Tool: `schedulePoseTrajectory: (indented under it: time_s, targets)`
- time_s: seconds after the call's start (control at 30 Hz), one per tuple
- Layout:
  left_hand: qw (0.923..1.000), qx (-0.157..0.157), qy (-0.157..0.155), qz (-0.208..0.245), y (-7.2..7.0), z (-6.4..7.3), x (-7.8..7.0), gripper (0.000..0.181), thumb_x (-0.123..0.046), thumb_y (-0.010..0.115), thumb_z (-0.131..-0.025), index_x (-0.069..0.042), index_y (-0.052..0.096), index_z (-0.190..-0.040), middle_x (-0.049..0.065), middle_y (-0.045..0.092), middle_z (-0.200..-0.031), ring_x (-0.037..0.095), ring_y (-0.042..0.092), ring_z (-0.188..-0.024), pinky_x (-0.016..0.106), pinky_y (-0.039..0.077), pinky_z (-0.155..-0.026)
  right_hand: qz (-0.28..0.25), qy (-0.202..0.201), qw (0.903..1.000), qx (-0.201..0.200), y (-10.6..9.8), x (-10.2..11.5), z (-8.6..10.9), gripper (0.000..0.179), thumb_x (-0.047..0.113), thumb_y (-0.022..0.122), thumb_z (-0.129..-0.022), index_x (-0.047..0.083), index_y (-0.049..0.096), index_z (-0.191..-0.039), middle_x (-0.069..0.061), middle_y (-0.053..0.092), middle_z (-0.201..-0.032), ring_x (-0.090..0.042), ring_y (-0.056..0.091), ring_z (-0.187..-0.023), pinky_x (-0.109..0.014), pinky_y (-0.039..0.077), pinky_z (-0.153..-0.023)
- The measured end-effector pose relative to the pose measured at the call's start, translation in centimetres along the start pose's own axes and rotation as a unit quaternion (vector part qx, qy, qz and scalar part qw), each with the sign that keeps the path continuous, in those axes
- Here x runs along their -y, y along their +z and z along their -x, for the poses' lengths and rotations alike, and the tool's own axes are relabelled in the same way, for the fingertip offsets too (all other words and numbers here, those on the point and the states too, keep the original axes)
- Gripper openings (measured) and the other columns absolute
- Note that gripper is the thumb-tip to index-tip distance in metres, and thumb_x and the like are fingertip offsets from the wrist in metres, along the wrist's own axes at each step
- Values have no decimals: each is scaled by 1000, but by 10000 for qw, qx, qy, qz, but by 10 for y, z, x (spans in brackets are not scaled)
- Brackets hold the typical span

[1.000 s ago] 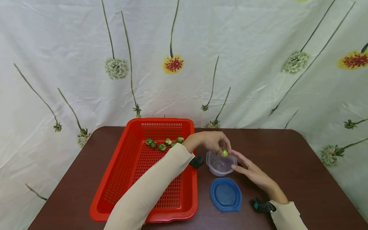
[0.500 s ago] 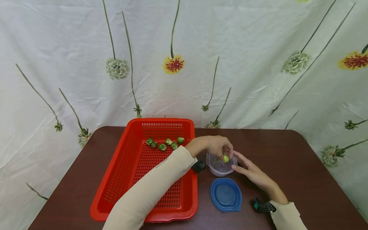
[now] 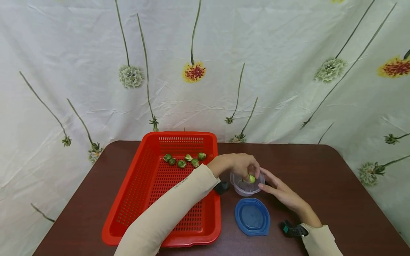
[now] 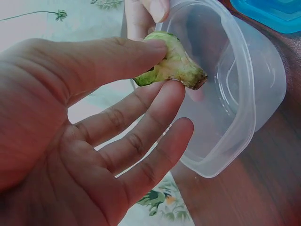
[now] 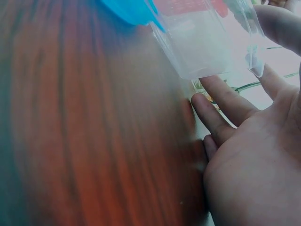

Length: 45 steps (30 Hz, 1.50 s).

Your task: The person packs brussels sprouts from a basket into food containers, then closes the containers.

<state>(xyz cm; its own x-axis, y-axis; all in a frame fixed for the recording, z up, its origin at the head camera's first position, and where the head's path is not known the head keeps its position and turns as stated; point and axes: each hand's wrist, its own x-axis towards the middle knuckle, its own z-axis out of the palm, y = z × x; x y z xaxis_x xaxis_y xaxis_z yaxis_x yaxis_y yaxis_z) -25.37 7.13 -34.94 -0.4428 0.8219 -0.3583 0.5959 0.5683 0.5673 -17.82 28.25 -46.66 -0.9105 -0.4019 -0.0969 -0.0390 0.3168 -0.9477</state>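
Note:
Over the mouth of a clear plastic container (image 3: pixel 246 191), my left hand (image 3: pixel 242 164) pinches a Brussels sprout (image 4: pixel 174 61) between thumb and fingertips. The left wrist view shows the remaining fingers extended below the sprout, and the container's inside (image 4: pixel 225 89) beyond it. My right hand (image 3: pixel 285 193) rests against the container's right side, thumb nearer me and forefinger farther back. Its fingers look fairly straight along the wall in the right wrist view. Several more Brussels sprouts (image 3: pixel 181 164) lie in the far part of a red basket (image 3: pixel 110 231).
A blue lid (image 3: pixel 252 216) lies on the dark wooden table (image 3: pixel 320 170), just nearer than the container. The basket's right edge stands left of both, beneath my left forearm. Behind the table hangs a white flowered cloth (image 3: pixel 275 53).
My left hand has lowered slightly toward the container's mouth, carrying the sprout down and a little nearer me. The right hand has stayed against the container's side.

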Motion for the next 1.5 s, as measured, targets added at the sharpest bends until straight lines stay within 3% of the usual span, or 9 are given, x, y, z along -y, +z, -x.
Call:
schedulePoseTrajectory:
  time_s: [0.53,0.93,1.27,1.5]
  targets:
    - [9998,38,137,-145,3,-3,-2,21,0,71,-89,-11,72,-107,0,65,-102,13,57,-94,18,52,-76,-31,-112,9999,7,-1,-1,2,66,23,52,-104,14,18,-161,-20,17,-165,-46,17,-150,-69,26,-112]
    - [9997,8,-60,-238,4,-3,-3,17,-4,74,-88,-13,69,-101,0,61,-97,14,54,-90,20,51,-71,58,-9,10000,-31,-2,1,0,67,26,53,-104,14,19,-160,-21,20,-164,-46,19,-149,-67,28,-113]
    - [9995,0,-17,-314,5,-5,-4,16,-4,73,-88,-13,68,-100,0,60,-94,13,53,-87,19,49,-69,72,104,9999,-93,-1,2,1,67,27,54,-104,16,20,-160,-20,20,-164,-45,20,-149,-66,29,-113]
    - [9994,39,13,-353,6,-4,-5,16,-5,73,-88,-14,68,-100,0,61,-96,13,54,-87,21,49,-70,11,-206,9998,12,-1,-1,0,65,23,53,-104,14,21,-160,-20,22,-164,-45,21,-148,-67,28,-112]
